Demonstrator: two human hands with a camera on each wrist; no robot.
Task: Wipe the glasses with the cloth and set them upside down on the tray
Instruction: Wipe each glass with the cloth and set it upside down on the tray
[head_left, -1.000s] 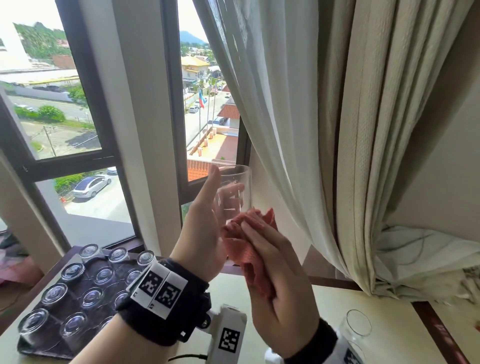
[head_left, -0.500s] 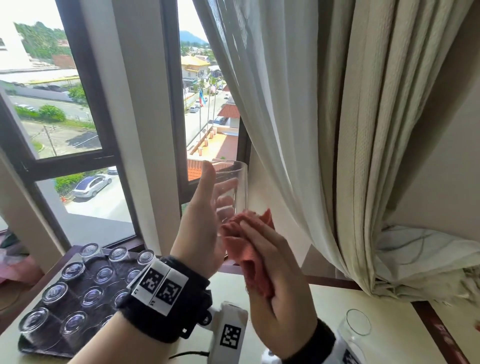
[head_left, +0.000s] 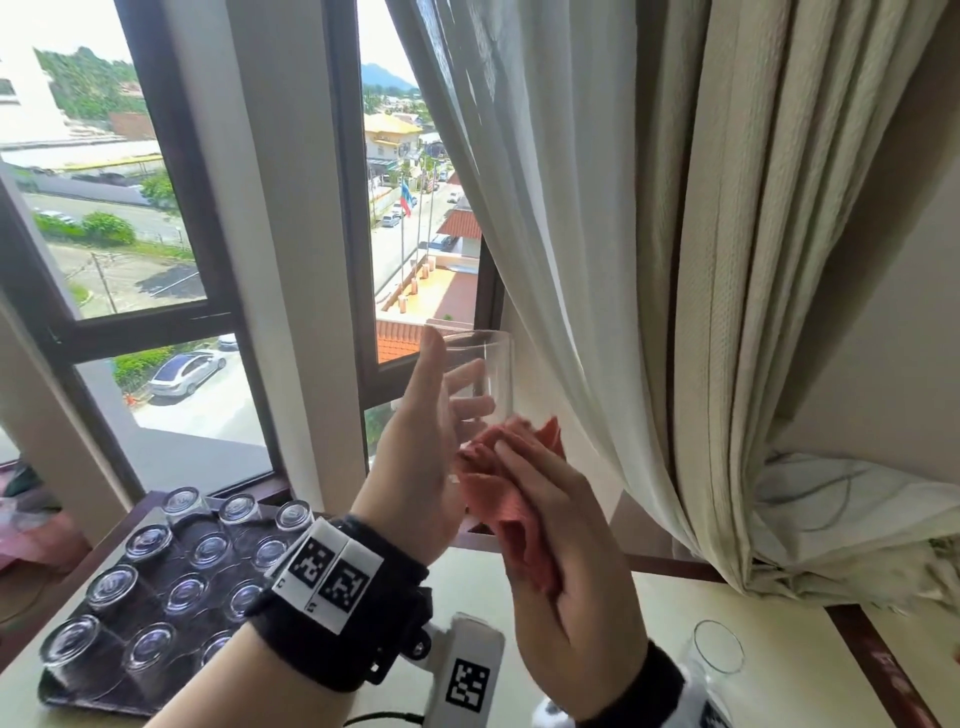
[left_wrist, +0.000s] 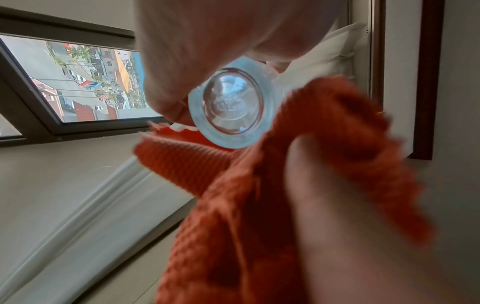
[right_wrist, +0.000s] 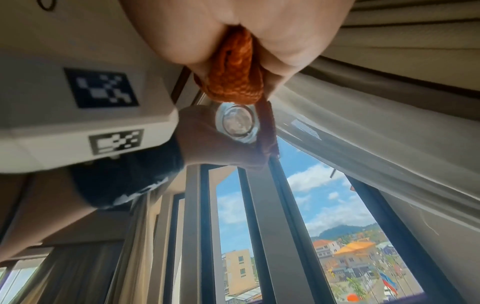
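Head view: a person's left hand grips a clear glass held upright at chest height before a window, fingers curled round its wall. The right hand clutches an orange cloth and presses it against the lower side of the glass, near the base. Seen from the left wrist, the thick round base of the glass faces the camera, with the cloth wrapped against one side. Below and to the left, a dark tray on the table carries rows of glasses standing upside down. One more glass stands upright on the table at the right. Pale curtains hang just behind the hands.
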